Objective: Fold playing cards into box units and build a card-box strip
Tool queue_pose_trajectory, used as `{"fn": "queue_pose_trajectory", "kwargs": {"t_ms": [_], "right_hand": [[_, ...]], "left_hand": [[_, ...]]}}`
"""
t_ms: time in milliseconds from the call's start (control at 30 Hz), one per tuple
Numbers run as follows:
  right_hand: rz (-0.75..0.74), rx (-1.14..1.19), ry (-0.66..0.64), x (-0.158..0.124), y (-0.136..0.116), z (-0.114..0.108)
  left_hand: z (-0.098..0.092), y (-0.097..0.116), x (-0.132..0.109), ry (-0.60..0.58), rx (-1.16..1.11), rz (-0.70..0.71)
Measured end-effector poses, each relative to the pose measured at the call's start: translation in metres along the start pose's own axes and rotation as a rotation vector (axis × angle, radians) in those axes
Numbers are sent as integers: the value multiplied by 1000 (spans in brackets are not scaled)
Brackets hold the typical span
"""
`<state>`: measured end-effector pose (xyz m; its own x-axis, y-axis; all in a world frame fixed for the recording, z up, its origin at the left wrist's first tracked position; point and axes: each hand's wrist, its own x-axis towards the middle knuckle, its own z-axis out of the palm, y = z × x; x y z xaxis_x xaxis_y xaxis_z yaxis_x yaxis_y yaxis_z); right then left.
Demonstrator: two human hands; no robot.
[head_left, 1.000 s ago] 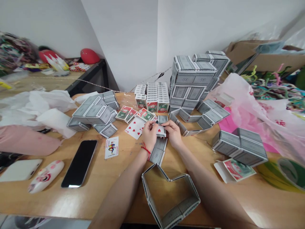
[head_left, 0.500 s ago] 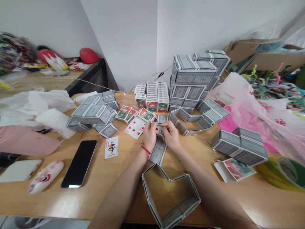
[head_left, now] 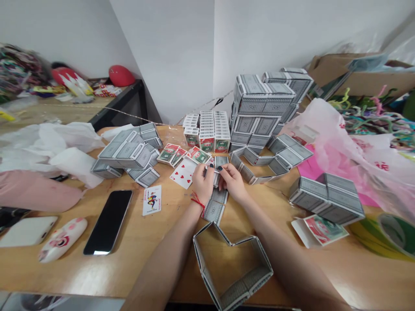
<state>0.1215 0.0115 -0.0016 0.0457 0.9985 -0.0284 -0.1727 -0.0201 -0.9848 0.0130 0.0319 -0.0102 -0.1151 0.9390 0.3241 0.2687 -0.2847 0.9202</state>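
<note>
Between my two hands a playing card (head_left: 216, 177) is held, partly hidden by the fingers. My left hand (head_left: 203, 185) pinches its left side, and my right hand (head_left: 232, 182) grips its right side. Under them lies a strip of grey-backed cards (head_left: 214, 211) on the table. Left of my left hand are face-up heart cards (head_left: 182, 173), and farther left a joker card (head_left: 152, 200) lies flat. A heart-shaped frame of folded cards (head_left: 249, 283) stands between my forearms.
Folded-card blocks (head_left: 256, 125) are stacked high at the back right, others (head_left: 125, 149) at the left. Card boxes (head_left: 214, 129) stand behind my hands. A phone (head_left: 108, 222) lies at left; a tape roll (head_left: 385, 235) and a card block (head_left: 327, 196) sit at right.
My right fingers have shifted along the card, thumb now lying on top of its edge. The red heart face that showed is no longer visible. Everything else stays in place.
</note>
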Motion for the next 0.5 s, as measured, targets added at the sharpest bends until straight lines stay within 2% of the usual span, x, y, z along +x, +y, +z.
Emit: {"fn": "queue_pose_trajectory", "kwargs": {"t_ms": [100,200,500], "right_hand": [[122,92,-111,4,-1,-7],[204,188,-156,5,-3,-14],[309,321,-276,5,-1,-21]], "left_hand": [[-2,0,0,-31,36,100],[-2,1,-1,-63,53,160],[-6,-3,1,-133,61,170]]}}
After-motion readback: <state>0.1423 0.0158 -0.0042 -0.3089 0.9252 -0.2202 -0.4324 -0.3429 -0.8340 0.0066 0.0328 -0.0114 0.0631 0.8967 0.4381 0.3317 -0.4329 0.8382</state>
